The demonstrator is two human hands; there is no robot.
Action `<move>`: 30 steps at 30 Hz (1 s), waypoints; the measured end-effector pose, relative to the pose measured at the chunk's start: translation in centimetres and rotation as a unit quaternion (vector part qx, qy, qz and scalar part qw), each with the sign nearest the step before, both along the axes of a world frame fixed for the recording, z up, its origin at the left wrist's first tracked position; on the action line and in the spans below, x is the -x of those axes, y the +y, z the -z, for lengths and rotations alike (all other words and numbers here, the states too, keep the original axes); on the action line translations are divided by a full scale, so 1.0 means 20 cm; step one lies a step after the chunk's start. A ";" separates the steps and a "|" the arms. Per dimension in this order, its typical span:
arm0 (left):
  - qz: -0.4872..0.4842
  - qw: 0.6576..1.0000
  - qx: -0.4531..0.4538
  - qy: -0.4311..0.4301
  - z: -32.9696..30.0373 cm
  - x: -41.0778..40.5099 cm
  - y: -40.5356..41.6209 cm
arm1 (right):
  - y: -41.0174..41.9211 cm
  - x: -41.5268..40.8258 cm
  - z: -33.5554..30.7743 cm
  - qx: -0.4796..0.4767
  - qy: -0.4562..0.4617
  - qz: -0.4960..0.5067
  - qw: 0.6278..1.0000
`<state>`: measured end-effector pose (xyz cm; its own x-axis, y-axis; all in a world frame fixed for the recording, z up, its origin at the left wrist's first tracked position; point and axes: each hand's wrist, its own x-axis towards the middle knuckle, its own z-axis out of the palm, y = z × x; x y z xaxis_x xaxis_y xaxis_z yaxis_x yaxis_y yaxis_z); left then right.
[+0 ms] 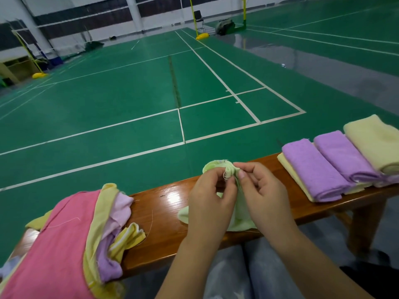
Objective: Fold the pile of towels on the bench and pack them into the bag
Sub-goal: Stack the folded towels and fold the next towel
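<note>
A light green towel (243, 214) hangs bunched over the middle of the wooden bench (164, 210). My left hand (210, 199) pinches its gathered top edge, and my right hand (261, 190) pinches the same edge right beside it. On the left of the bench lies a loose pile of towels (71, 244), pink on top with yellow and purple under it. On the right lie folded towels: a purple one (313, 171) on a pale yellow one, a second purple one (345, 156) and a cream one (375, 143). No bag is in view.
Beyond the bench stretches a green badminton court with white lines (183, 126). My knees in grey trousers (237, 272) are close under the bench's near edge. A bench leg (364, 225) stands at the right.
</note>
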<state>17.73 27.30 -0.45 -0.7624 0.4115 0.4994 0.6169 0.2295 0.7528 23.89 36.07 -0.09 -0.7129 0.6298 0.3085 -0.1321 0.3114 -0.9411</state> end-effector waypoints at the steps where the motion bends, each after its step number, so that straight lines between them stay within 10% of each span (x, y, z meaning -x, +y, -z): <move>1: 0.000 1.000 -0.001 0.006 0.00 0.00 0.00 | 0.00 0.00 0.00 0.003 0.002 -0.001 1.000; 30: 0.026 0.997 0.027 0.070 0.03 0.01 -0.03 | 0.11 -0.01 -0.02 -0.029 -0.024 -0.096 0.995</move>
